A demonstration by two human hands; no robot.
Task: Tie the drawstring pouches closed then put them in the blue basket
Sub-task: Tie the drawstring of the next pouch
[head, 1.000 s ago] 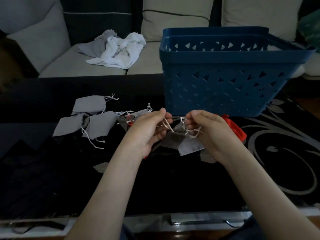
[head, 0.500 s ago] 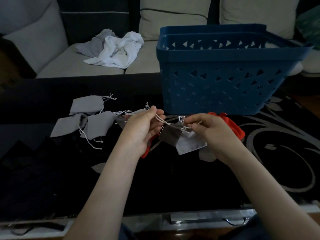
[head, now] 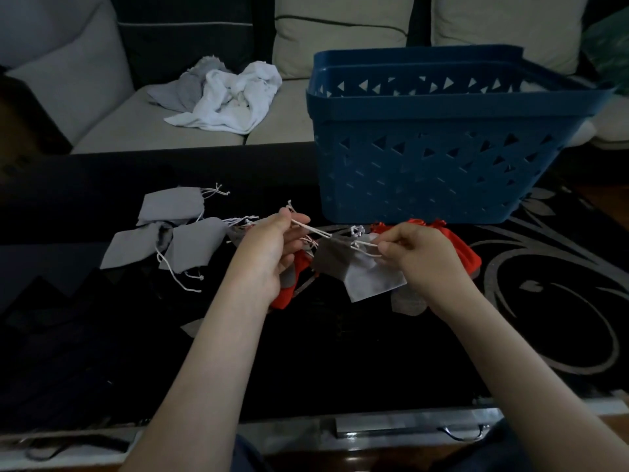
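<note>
Two hands hover a little apart over the glossy black tabletop (head: pixel 306 362), each pinching thin white cords (head: pixel 315 230). The left hand (head: pixel 269 253) nips a taut pair of strands between thumb and forefinger, and the right hand (head: pixel 422 253) grips the looped ends with curled fingers. Between them hangs the drawstring pouch (head: pixel 367 284), a small flat bag of soft matte cloth, pale grey on its near half and shadowed brown on its far half. Its mouth is gathered into a puckered frill at its 12 o'clock. Bright red fabric (head: pixel 289 294) shows at 6 o'clock beneath the left hand. A red pouch (head: pixel 468 255) with a shinier, crumpled surface lies at 3 o'clock, partly hidden behind the right hand. At 9 o'clock from the left hand, several flat grey pouches (head: pixel 170 206) lie overlapping on the table, their frayed white strings trailing loose. At 1 o'clock stands the blue basket (head: pixel 442 172), rigid rectangular plastic with a thick rolled rim and walls pierced by rows of small triangles. It sits on the table just beyond the hands. Silver swirls pattern the table surface at 3 to 4 o'clock. At 11 o'clock, well apart, a crumpled white and grey cloth (head: pixel 231 97) lies heaped on the pale cushioned sofa (head: pixel 112 127).
</note>
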